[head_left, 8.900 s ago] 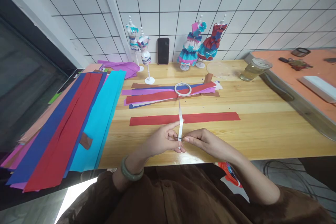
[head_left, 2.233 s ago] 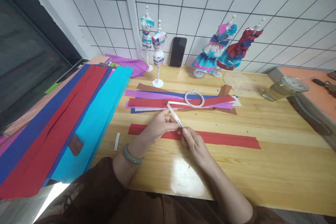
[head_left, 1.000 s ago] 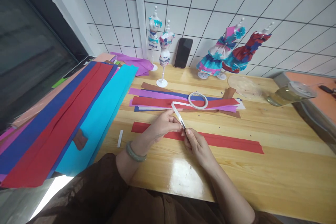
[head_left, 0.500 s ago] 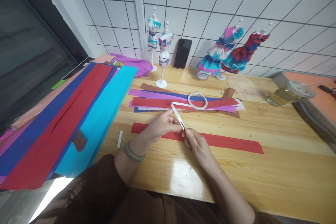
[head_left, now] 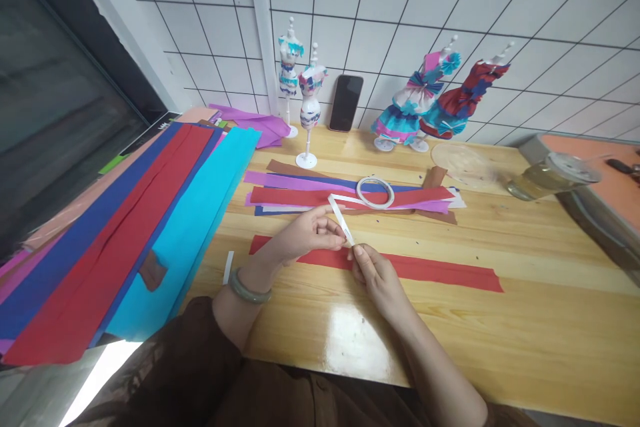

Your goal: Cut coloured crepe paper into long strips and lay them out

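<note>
My right hand [head_left: 374,272] pinches the end of a narrow white strip of tape [head_left: 342,217] between thumb and fingers. The strip rises from there, folds near my left index fingertip and runs back to a tape roll [head_left: 359,193] lying on stacked paper strips. My left hand [head_left: 313,235], a green bangle at its wrist, is closed beside the strip. Its index finger touches the tape near the fold; the thumb and other fingers are curled together at the strip's lower part, their exact grip partly hidden. Beneath both hands lies a long red paper strip [head_left: 440,272].
Large coloured paper sheets [head_left: 200,213] cover the left side. Small dress forms [head_left: 310,107], a phone [head_left: 347,103] and dressed forms [head_left: 413,103] stand along the tiled wall. At right are a clear plastic disc [head_left: 463,163] and a lidded cup [head_left: 550,177]. A short white strip [head_left: 229,267] lies left.
My left thumb and fingers have drawn slightly left, away from my right fingertips. The tape's fold has shifted a little to the right. My right hand keeps its pinch.
</note>
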The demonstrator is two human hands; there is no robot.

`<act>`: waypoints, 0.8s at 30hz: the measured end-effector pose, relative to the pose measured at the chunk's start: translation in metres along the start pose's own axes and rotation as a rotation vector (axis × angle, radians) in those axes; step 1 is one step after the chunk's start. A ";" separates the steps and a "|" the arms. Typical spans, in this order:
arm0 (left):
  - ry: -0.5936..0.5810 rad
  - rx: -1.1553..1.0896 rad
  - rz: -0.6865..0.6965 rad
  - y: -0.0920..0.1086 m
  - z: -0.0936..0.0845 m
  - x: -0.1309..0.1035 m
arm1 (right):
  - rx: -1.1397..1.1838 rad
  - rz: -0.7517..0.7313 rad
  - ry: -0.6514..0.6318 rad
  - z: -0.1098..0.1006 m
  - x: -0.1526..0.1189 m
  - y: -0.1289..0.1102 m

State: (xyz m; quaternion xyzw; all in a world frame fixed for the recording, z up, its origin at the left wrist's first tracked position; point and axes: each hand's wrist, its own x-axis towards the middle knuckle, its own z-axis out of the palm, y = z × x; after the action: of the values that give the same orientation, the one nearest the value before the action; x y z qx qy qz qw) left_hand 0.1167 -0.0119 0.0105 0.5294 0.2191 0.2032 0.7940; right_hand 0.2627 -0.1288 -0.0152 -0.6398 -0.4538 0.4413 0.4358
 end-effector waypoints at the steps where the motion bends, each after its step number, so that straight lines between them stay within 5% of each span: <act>1: -0.007 0.027 0.016 0.000 0.000 0.000 | 0.012 0.006 0.000 0.000 0.000 0.000; 10: 0.191 -0.006 0.036 -0.005 0.002 0.007 | 0.008 0.016 -0.031 0.002 -0.001 -0.003; 24: 0.194 -0.105 0.014 -0.005 0.004 0.006 | 0.005 -0.002 -0.031 0.003 0.000 -0.001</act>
State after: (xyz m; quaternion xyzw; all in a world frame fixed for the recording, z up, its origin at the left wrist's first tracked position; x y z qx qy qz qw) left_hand 0.1243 -0.0133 0.0063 0.4667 0.2801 0.2703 0.7942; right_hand 0.2598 -0.1283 -0.0153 -0.6312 -0.4600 0.4519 0.4310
